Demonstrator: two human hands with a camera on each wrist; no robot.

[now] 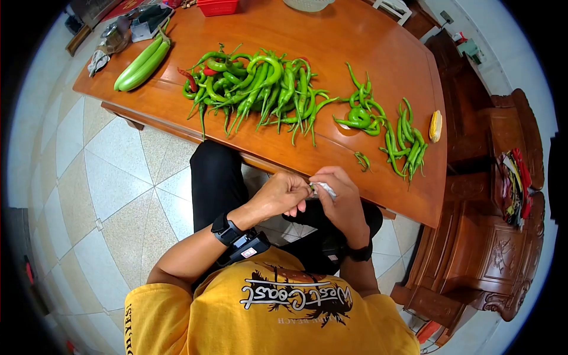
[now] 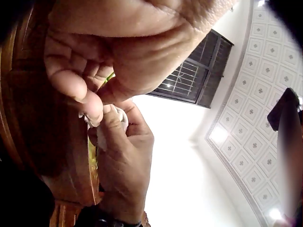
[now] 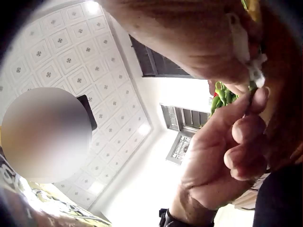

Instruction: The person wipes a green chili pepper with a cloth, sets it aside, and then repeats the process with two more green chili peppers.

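Over the person's lap, close to the table's front edge, the two hands meet. My left hand (image 1: 283,194) pinches a slim green pepper (image 3: 253,88) between thumb and forefinger; most of it is hidden by the fingers. A crumpled white tissue (image 1: 325,189) is gripped in my right hand (image 1: 344,204), pressed around the pepper's other end. In the right wrist view the tissue (image 3: 257,71) sits right above the left fingertips. On the table behind the hands lies a big heap of long green peppers (image 1: 254,89) with a few red ones among them.
Right of the heap lie two smaller groups of green peppers (image 1: 358,116) (image 1: 408,145) and a small curled pepper (image 1: 362,160). A corn cob (image 1: 435,126) lies by the table's right edge. Long green eggplants (image 1: 142,65) are at the left; a red basket (image 1: 218,6) stands at the back.
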